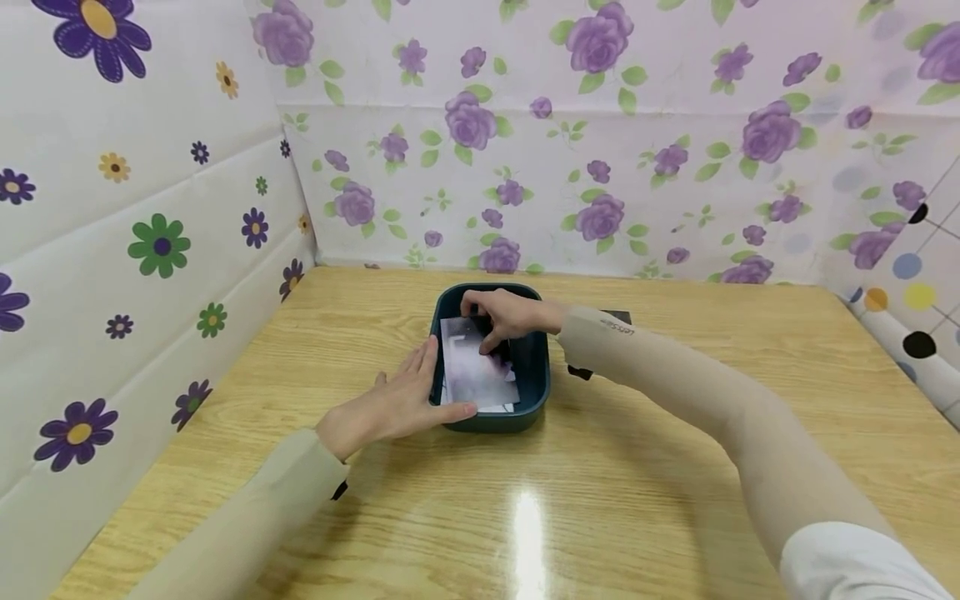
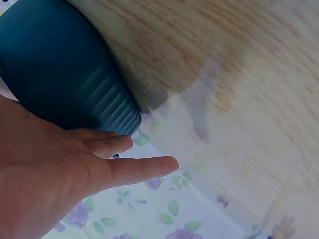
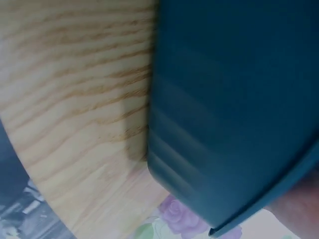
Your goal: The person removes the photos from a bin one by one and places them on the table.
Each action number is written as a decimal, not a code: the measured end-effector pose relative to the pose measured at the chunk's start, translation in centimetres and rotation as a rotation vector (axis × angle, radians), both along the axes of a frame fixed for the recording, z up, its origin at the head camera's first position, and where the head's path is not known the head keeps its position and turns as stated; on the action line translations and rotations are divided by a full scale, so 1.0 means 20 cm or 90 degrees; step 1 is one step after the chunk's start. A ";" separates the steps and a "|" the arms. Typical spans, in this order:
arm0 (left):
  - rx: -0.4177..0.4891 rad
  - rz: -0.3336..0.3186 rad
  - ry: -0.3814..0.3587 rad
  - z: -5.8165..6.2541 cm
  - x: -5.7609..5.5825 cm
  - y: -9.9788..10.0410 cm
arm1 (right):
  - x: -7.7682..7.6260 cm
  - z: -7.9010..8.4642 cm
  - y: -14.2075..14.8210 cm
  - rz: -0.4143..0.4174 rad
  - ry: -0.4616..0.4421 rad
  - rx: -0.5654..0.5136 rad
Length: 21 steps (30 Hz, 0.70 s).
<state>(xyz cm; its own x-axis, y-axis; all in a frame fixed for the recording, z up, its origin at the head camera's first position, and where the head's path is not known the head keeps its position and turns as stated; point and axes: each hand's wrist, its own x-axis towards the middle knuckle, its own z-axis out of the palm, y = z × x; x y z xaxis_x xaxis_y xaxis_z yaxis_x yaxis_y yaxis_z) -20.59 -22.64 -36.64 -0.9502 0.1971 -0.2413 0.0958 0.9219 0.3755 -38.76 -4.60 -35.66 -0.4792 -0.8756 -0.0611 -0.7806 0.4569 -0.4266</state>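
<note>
A dark teal plastic bin [image 1: 534,367] stands in the middle of the wooden table [image 1: 645,483]. Pale white and purple sheets [image 1: 476,379] lie inside it. My left hand [image 1: 423,390] lies flat against the bin's left wall, fingers straight and thumb along the near corner. In the left wrist view the left hand [image 2: 124,167] stretches out beside the ribbed bin wall [image 2: 65,69]. My right hand [image 1: 489,332] reaches into the bin from the right, with curled fingers and thumb pinching the top sheet. The right wrist view shows only the bin's outer wall [image 3: 234,99], blurred.
A black object [image 1: 617,317] lies on the table behind my right forearm, mostly hidden. Flower-patterned walls [image 1: 150,250] close the table in on the left, back and right. Bare wood lies in front of the bin, with a bright glare patch [image 1: 528,533].
</note>
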 end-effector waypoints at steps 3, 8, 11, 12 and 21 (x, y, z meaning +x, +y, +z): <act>0.000 -0.002 0.001 0.00 0.00 0.00 | 0.00 0.03 0.04 -0.019 -0.024 -0.034; 0.005 -0.004 0.002 0.00 0.00 0.00 | -0.01 0.13 0.12 -0.076 -0.130 -0.086; 0.002 -0.004 0.008 0.00 0.01 0.00 | -0.02 0.23 0.20 -0.112 -0.188 -0.131; -0.001 -0.004 0.010 0.00 0.01 0.00 | -0.03 0.26 0.23 -0.121 -0.198 -0.140; 0.003 0.005 0.007 0.00 0.01 0.01 | -0.11 0.37 0.70 -0.200 -0.249 -0.109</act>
